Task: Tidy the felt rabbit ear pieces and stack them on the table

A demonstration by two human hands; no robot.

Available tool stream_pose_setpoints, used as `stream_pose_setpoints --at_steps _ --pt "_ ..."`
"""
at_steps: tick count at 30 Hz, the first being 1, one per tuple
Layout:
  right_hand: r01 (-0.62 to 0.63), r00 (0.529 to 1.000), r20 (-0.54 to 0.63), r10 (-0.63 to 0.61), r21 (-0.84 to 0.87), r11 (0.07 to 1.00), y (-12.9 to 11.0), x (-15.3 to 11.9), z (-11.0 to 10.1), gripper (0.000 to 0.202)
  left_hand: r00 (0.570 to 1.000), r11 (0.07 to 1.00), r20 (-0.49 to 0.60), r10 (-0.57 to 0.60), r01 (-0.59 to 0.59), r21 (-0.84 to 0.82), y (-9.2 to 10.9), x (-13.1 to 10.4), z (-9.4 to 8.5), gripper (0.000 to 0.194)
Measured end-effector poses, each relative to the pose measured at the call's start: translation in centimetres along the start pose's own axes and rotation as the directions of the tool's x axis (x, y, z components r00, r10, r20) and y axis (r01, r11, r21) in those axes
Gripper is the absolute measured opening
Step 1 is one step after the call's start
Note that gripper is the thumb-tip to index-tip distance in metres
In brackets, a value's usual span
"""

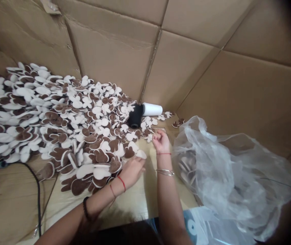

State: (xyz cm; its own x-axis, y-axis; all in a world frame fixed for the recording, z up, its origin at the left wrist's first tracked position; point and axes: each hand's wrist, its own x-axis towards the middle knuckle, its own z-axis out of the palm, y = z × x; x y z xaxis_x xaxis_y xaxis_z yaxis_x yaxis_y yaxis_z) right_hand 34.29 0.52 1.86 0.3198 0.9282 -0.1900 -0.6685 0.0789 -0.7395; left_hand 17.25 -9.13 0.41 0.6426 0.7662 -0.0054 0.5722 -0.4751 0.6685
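Note:
A large heap of brown and white plush pieces [66, 112] covers the left and middle of the table [135, 204]. My left hand [132, 172] is at the heap's right edge, its fingers curled around a small white and brown plush piece [141, 154]. To its right, my right hand [161, 141] is raised above the table, with fingers pinched together; whatever they may hold is too small to make out. Loose plush pieces lie just beyond the right hand.
Behind the heap are a black thread cone [135, 117] and a white cone [152, 109]. Cardboard walls [115, 51] stand behind. A translucent plastic bag [219, 163] with pieces inside lies right. A black cable [37, 190] runs at the left.

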Motion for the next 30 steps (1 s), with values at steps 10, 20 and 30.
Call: stream_pose_setpoints --at_steps 10,20,30 --pt "-0.099 0.990 0.055 0.132 -0.397 0.912 2.7 -3.7 -3.3 0.020 0.999 0.975 -0.045 0.017 -0.006 0.222 -2.9 3.3 0.4 0.032" --pt "0.289 0.946 0.323 0.039 -0.887 0.359 1.5 -6.0 -6.1 0.029 0.992 0.988 -0.117 -0.045 0.027 -0.151 -3.4 3.4 0.2 0.020" --pt "0.300 0.941 0.327 0.090 -0.926 0.227 1.2 -7.1 -7.0 0.027 0.975 0.975 0.207 0.085 -0.125 0.185 -3.4 2.9 -1.6 0.027"
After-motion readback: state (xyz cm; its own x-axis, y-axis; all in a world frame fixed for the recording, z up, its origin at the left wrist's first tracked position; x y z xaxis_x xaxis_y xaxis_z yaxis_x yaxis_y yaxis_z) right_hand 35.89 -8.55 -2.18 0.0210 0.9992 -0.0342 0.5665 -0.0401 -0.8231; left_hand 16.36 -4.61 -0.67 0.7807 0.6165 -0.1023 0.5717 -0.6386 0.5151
